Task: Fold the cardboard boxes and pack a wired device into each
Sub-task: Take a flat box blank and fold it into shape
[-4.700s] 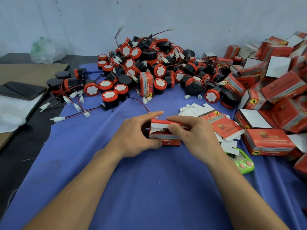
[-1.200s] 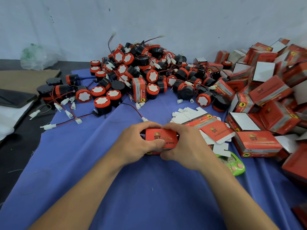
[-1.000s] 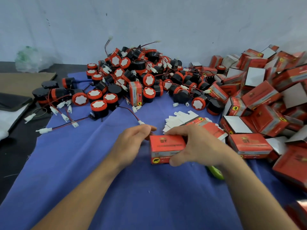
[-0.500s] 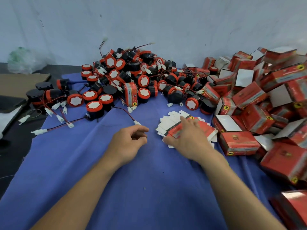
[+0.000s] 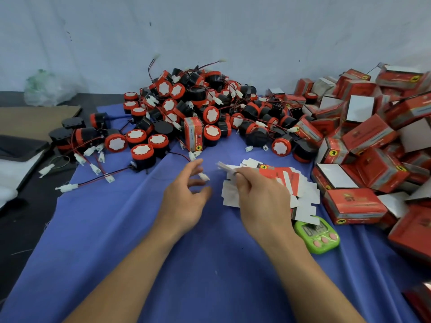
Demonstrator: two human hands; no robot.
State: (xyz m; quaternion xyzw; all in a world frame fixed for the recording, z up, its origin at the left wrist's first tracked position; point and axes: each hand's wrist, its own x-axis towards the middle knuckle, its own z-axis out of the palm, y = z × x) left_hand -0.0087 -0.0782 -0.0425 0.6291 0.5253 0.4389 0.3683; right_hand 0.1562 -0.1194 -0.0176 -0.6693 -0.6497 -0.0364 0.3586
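**Right hand pinching a flat box blank over the stack**

- Right hand [image 5: 261,197]: fingers curled, pinching one flat box blank [image 5: 265,171] by its near edge. The blank is red with white flaps. It is tilted up off the stack of blanks [image 5: 303,197], and its left flap is blurred.
- Left hand [image 5: 184,199]: fingers loosely spread, thumb out, holding nothing. It hovers over the blue cloth [image 5: 210,264] just left of the blank. A white connector [image 5: 204,176] lies by its fingertips; cannot tell whether they touch it.
- Stack of blanks: fanned out flat on the cloth, under and to the right of the right hand.
- Wired devices [image 5: 198,106]: a big heap at the far side of the worktop. They are round and black with red caps and white tops, with red-and-black leads ending in white plugs. Several have spilled towards the left edge of the cloth.
- One red box [image 5: 193,134] stands upright against the near edge of the heap.
- Folded boxes [image 5: 368,138]: red, piled loosely along the right side, some showing white faces.
- Green timer [image 5: 317,234]: on the cloth beside the right wrist, part tucked under the blanks.
- Far left, off the cloth: a brown cardboard sheet [image 5: 35,117] and a crumpled plastic bag [image 5: 46,87] against the wall.
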